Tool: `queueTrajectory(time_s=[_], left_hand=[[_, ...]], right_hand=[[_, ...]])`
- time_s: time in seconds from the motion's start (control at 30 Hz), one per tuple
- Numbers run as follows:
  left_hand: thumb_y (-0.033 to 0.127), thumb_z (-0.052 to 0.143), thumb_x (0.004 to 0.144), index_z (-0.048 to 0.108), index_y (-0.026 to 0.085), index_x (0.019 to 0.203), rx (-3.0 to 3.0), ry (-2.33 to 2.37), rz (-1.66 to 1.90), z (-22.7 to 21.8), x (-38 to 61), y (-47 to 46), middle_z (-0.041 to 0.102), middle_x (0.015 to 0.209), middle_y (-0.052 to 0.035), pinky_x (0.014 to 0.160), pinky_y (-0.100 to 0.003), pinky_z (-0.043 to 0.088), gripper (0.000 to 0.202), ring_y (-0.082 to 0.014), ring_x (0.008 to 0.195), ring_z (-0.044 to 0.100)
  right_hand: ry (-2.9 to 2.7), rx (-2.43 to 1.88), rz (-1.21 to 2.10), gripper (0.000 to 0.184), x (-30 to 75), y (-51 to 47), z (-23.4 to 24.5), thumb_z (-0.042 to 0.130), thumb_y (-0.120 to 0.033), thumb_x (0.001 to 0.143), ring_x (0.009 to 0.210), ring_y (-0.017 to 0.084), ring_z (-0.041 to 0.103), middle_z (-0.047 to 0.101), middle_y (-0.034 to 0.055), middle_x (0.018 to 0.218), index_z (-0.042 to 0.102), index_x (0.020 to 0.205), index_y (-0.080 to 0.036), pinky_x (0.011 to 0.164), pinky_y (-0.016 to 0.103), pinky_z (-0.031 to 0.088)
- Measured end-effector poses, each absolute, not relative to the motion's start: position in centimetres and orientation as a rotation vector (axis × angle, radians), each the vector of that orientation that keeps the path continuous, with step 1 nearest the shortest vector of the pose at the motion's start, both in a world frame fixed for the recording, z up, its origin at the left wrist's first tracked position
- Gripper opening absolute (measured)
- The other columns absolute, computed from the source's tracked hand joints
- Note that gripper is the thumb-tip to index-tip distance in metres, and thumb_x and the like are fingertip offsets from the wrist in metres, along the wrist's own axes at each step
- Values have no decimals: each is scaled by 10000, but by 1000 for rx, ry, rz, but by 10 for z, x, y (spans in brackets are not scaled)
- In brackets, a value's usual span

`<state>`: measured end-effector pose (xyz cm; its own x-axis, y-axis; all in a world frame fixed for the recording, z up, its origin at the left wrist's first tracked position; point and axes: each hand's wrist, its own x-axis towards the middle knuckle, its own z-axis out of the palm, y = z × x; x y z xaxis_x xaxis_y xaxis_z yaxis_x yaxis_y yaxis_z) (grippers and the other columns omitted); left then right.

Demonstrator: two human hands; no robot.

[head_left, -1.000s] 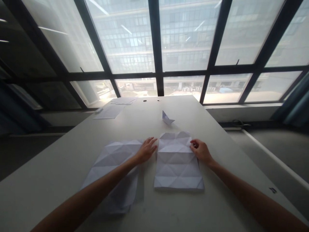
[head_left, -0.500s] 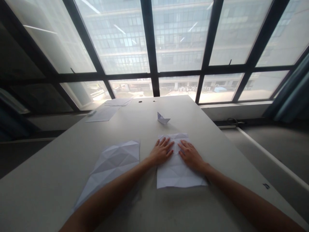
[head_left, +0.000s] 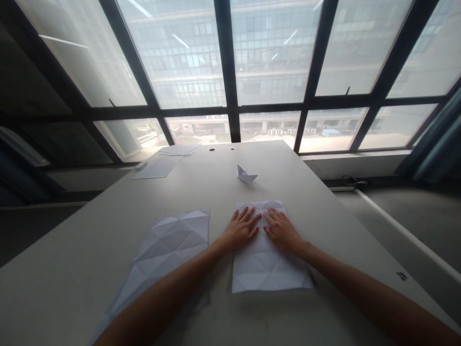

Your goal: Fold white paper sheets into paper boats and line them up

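Note:
A creased white sheet of paper (head_left: 272,271) lies on the table in front of me. My left hand (head_left: 242,227) rests flat on its upper left part, fingers spread. Opposite it, my right hand (head_left: 283,231) presses flat on the upper right part, fingers stretched out. The fingertips of both hands point inward, with a narrow gap between them. To the left is a second creased sheet (head_left: 176,238), partly hidden by my left forearm. Beyond the hands stands a small folded paper boat (head_left: 247,175).
The white table (head_left: 306,192) reaches to a wall of windows with dark frames (head_left: 230,72). Several flat paper sheets (head_left: 154,167) lie at the far left. Two round holes show near the far edge. A small dark mark (head_left: 401,276) is at the right edge.
The sheet under my hands has slid slightly toward me. Both hands stay flat on it, the right one a little closer to the left. The view has shifted slightly.

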<state>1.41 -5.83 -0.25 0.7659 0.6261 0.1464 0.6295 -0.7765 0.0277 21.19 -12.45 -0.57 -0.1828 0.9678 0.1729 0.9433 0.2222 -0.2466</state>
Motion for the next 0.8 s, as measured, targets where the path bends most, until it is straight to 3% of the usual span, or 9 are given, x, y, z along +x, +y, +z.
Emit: queueTrajectory(time_s=[0.17, 0.37, 0.53, 0.8], left_hand=[[441, 288, 1000, 218, 270, 1518, -2972, -997, -237, -3, 15, -53, 247, 1571, -30, 1160, -489, 156, 549, -236, 1453, 184], [489, 282, 997, 171, 262, 1530, -2968, -963, -236, -3, 14, -53, 243, 1571, -44, 1160, -495, 144, 590, -248, 1453, 182], [483, 301, 995, 234, 307, 1512, -2954, -956, -224, -3, 15, -53, 235, 1574, -35, 1155, -507, 148, 550, -263, 1451, 187], [568, 345, 956, 261, 383, 1494, -2955, -1075, -207, -1, 14, -51, 198, 1588, 11, 1140, -551, 143, 575, -354, 1455, 90]], right_hand=[[-2260, -1775, 128, 601, 202, -111, -13, 312, -348, 955, 1455, 228, 153, 241, 128, 1560, 294, 1486, -67, 1175, 437, 112], [-2285, -1776, 85, 606, 204, -108, -14, 299, -355, 954, 1455, 218, 152, 234, 120, 1562, 282, 1491, -74, 1174, 441, 108], [-2190, -1956, 68, 584, 229, -91, -14, 270, -372, 969, 1447, 239, 183, 236, 124, 1562, 288, 1492, -113, 1158, 500, 111], [-1944, -2138, -56, 575, 256, -86, -17, 303, -346, 966, 1432, 272, 214, 287, 185, 1533, 330, 1458, -51, 1142, 541, 99]])
